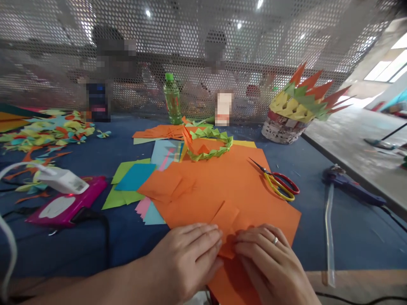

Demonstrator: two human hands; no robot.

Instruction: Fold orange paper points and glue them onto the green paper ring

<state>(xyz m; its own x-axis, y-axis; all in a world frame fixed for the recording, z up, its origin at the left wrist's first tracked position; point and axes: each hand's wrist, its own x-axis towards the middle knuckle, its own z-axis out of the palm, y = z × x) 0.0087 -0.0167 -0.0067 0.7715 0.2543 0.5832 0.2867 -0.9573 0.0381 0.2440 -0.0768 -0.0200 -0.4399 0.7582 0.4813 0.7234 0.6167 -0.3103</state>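
My left hand (pixel 187 258) and my right hand (pixel 270 262) rest side by side at the near edge of the table. Their fingertips meet and press down on a small folded piece of orange paper (pixel 227 245). That piece lies on a large orange sheet (pixel 235 186) spread over the blue tabletop. A ring shows on my right hand. Both hands have their fingers curled close together on the fold.
Scissors (pixel 280 182) with red and yellow handles lie on the sheet's right edge. A blue glue gun (pixel 349 188) lies further right. A folded green-and-orange paper chain (pixel 210 146), coloured sheets (pixel 136 180), a pink device (pixel 63 203), a green bottle (pixel 172 99) and a paper basket (pixel 292 114) stand beyond. People sit behind the mesh screen.
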